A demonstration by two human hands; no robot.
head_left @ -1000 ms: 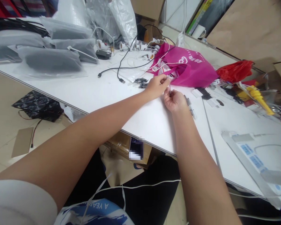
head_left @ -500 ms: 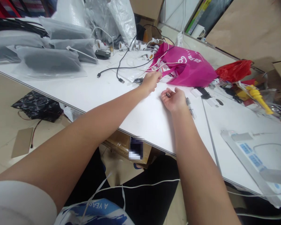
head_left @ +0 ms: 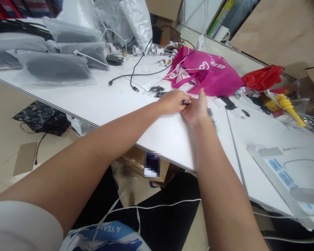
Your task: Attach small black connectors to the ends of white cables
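Over the white table [head_left: 167,129] my two hands meet, fingers touching. My left hand [head_left: 173,101] is closed, palm down, with its fingertips at a small dark pen-like piece [head_left: 185,102]. My right hand [head_left: 196,108], palm turned up and thumb raised, has its fingers curled around the lower side of that piece. Its exact kind is mostly hidden by the fingers. Several slim black-and-clear pieces like pens [head_left: 157,91] lie just beyond my left hand. More slim clear pieces [head_left: 213,119] lie beside my right wrist.
A pink bag [head_left: 219,75] lies open behind my hands, with papers or boxes inside. Black cables [head_left: 133,78] cross the table. Frosted pouches [head_left: 54,68] are at the left. A red plastic bag [head_left: 261,78] and a white power strip [head_left: 282,174] are to the right.
My left hand has come back from the pink bag's strap, toward me and right, to meet my right hand. The strap now lies lower. My right hand has stayed nearly in place, its thumb now raised.
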